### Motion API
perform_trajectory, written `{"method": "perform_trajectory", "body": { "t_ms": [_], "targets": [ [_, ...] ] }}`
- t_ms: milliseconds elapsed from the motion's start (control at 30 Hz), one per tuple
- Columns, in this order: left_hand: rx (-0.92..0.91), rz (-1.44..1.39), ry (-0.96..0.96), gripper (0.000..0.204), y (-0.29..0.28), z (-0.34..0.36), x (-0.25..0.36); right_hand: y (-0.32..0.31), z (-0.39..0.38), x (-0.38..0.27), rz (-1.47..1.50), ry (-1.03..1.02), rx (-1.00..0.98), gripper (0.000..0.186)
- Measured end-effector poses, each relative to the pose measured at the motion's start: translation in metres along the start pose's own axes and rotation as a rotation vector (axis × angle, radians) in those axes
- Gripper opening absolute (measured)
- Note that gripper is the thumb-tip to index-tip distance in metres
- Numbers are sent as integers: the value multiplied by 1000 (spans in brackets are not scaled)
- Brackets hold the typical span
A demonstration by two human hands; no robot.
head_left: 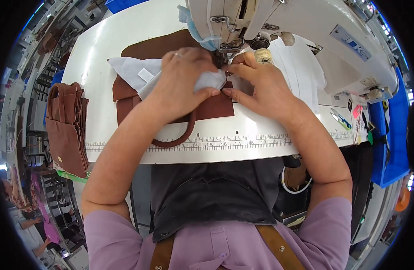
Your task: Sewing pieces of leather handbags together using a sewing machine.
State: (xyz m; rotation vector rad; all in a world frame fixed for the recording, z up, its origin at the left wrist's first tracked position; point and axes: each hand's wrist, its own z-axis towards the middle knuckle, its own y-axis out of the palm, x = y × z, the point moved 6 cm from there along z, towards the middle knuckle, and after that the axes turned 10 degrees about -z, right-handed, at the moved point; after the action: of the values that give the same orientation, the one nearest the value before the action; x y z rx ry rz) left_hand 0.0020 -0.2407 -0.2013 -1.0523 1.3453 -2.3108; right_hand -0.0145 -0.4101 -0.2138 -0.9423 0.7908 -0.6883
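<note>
Under the head of a white sewing machine (301, 20) lies a brown leather-like bag piece (216, 105) with a pale grey lining (132, 72) folded over it. My left hand (184, 74) is curled over the lining, its thumb along the lining's right end beside the presser foot. From the right, my right hand (261, 83) brings thumb and bent fingers to the same end, close to the needle area. Both hands grip the lining there; the needle itself is hidden. A small white label (146, 75) shows on the lining. The brown loop handle (186, 132) hangs toward the table's front edge.
Brown bag pieces with handles (67, 128) are stacked at the table's left edge. White fabric sheets (297, 67) lie behind my right hand. Thread snips (341, 119) rest at the right, near a blue bin (387, 148). A printed ruler strip (220, 143) follows the front edge.
</note>
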Motion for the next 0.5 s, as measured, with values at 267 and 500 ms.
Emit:
{"method": "perform_trajectory", "body": {
  "t_ms": [267,500],
  "targets": [
    [62,-34,85,42,11,-17,10,-5,1,-13,-213,-207,94,35],
    [61,-64,128,44,10,-9,5,-5,3,-10,-233,-150,81,34]
  ]
}}
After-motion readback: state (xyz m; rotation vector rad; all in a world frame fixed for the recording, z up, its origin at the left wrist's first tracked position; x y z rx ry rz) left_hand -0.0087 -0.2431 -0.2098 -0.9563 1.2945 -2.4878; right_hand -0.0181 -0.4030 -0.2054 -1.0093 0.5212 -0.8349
